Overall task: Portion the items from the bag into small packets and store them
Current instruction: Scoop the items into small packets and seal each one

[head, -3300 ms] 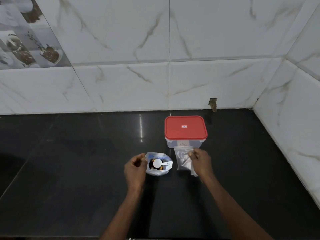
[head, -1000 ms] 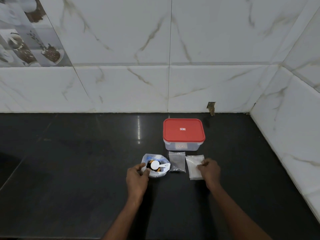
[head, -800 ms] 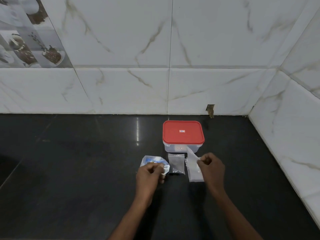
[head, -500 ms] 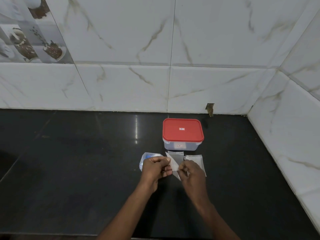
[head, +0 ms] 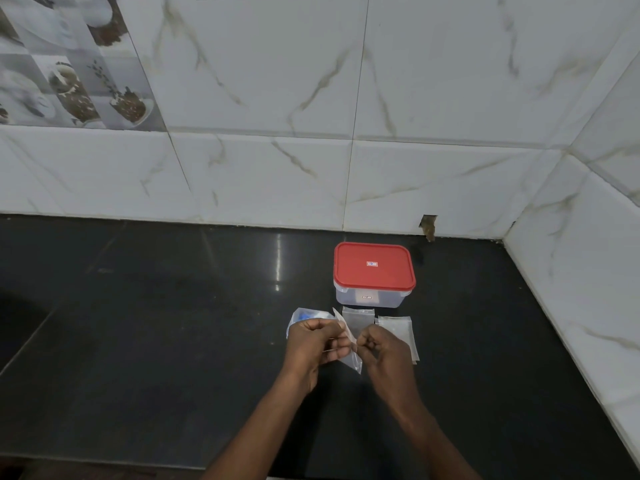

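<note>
My left hand [head: 317, 344] and my right hand [head: 382, 348] pinch one small clear packet [head: 348, 344] between them, held just above the black counter [head: 173, 341]. The bag [head: 298, 317] with the items sits behind my left hand, mostly hidden; only its clear rim and a bit of blue show. A second clear packet [head: 358, 318] lies flat beyond my hands. A small stack of clear packets [head: 398, 332] lies to the right of my right hand. The clear box with the red lid [head: 374, 268] stands shut behind the packets.
White marble-look tile walls close the counter at the back and along the right side. A small chipped gap [head: 428, 226] shows at the base of the back wall behind the box.
My right hand lifted one packet off the stack and carried it left. My left hand let go of the bag and took hold of the same packet.
</note>
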